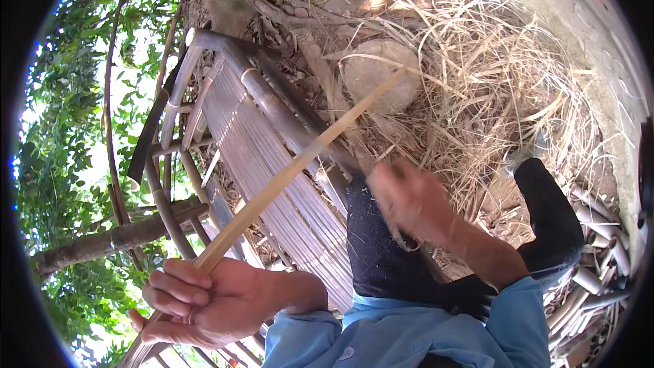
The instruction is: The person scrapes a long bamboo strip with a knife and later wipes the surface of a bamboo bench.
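My left hand [204, 300] is closed around the lower part of a long, pale bamboo strip [272, 187]. The strip slants up and away to the right, its far end over a round chopping block [381, 75]. My right hand [412, 201], smeared by motion, is a fist above my dark trouser leg. From it a blurred knife blade [340, 153] reaches left to the strip's middle; the handle is hidden in my fingers. Pale shavings cling to the trousers.
A slatted bamboo bench [279, 197] with a pole frame lies beneath the strip. Thin shavings [497, 61] heap on the ground at the right. Cut bamboo pieces [606, 245] pile up at the lower right. A bamboo railing [116, 238] and leaves stand at the left.
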A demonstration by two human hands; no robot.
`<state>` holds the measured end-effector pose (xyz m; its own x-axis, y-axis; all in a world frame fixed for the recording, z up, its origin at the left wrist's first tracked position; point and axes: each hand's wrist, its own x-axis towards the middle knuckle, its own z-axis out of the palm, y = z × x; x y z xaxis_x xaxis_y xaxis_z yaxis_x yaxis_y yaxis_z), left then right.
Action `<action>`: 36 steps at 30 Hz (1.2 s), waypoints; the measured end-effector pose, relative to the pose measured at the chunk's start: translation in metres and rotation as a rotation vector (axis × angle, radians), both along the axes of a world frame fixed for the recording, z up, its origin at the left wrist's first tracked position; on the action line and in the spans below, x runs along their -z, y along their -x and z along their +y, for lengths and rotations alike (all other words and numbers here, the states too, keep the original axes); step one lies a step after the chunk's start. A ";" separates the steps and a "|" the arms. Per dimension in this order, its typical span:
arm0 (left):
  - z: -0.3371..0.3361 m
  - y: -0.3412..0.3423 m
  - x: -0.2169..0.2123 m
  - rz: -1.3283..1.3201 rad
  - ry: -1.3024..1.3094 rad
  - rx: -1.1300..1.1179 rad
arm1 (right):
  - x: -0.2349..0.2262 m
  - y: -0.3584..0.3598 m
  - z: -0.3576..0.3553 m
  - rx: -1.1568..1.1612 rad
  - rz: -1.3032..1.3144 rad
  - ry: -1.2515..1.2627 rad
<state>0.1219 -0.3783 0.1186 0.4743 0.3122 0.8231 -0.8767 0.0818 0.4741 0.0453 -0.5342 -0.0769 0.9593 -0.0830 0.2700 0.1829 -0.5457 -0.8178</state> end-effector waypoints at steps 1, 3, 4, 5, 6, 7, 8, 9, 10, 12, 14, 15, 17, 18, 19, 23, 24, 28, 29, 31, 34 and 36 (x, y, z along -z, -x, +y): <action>-0.004 0.000 0.001 0.007 0.007 0.018 | -0.023 0.009 0.008 0.001 -0.091 0.007; -0.008 0.004 0.002 -0.013 0.028 -0.016 | -0.051 0.021 0.023 0.000 -0.256 0.069; -0.010 0.007 0.004 -0.007 0.031 -0.006 | -0.052 0.021 0.023 -0.008 -0.291 0.085; -0.010 0.009 0.005 -0.019 0.018 0.027 | -0.052 0.021 0.022 -0.019 -0.326 0.099; -0.009 0.011 0.006 -0.031 0.005 0.059 | -0.046 0.021 0.019 -0.013 -0.321 0.102; -0.009 0.013 0.005 -0.047 -0.012 0.087 | -0.035 0.019 0.017 0.011 -0.216 0.097; -0.007 0.013 0.005 -0.050 -0.043 0.041 | -0.021 0.016 0.015 0.039 -0.107 0.094; -0.005 0.012 0.004 -0.045 -0.044 0.045 | -0.007 0.011 0.012 0.042 -0.102 0.094; -0.002 0.009 0.006 -0.042 -0.025 -0.008 | 0.012 0.004 0.008 0.076 -0.028 0.077; 0.008 0.002 0.006 -0.049 -0.038 -0.106 | 0.047 -0.005 -0.002 0.117 0.056 0.060; 0.008 -0.002 0.003 -0.023 -0.010 -0.104 | 0.087 -0.011 -0.011 0.184 -0.029 0.143; 0.008 -0.003 0.000 -0.009 0.022 -0.104 | 0.112 -0.013 -0.023 0.187 -0.021 0.139; 0.011 -0.006 0.001 0.006 0.004 -0.055 | 0.149 -0.014 -0.051 0.252 0.150 0.221; 0.010 -0.008 0.001 -0.010 0.020 -0.065 | 0.156 -0.015 -0.052 0.232 0.153 0.183; 0.013 -0.011 0.002 -0.028 0.038 -0.077 | 0.148 -0.019 -0.050 0.234 0.154 0.188; 0.026 -0.017 0.001 -0.070 -0.006 -0.272 | 0.103 -0.016 -0.028 0.083 0.045 0.041; 0.044 -0.014 0.000 -0.107 -0.003 0.010 | 0.116 -0.022 -0.032 0.064 0.103 0.065; -0.005 -0.018 0.003 -0.121 0.178 -0.215 | 0.214 -0.027 -0.096 0.247 0.787 -0.356; -0.005 -0.020 0.003 -0.124 0.185 -0.207 | 0.237 -0.020 -0.110 0.282 0.671 -0.063; 0.009 -0.016 0.006 -0.032 0.047 0.054 | 0.287 0.006 -0.120 0.337 0.572 0.123; -0.002 -0.012 0.010 0.024 0.209 0.154 | 0.290 0.016 -0.112 0.365 0.585 0.063; 0.012 -0.007 -0.004 0.045 0.156 0.488 | 0.231 -0.004 -0.097 0.315 0.619 -0.035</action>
<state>0.1287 -0.3668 0.1223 0.6296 0.1627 0.7597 -0.6974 0.5492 0.4604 0.0495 -0.6310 -0.3079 0.8646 -0.3815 -0.3271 -0.4857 -0.4676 -0.7386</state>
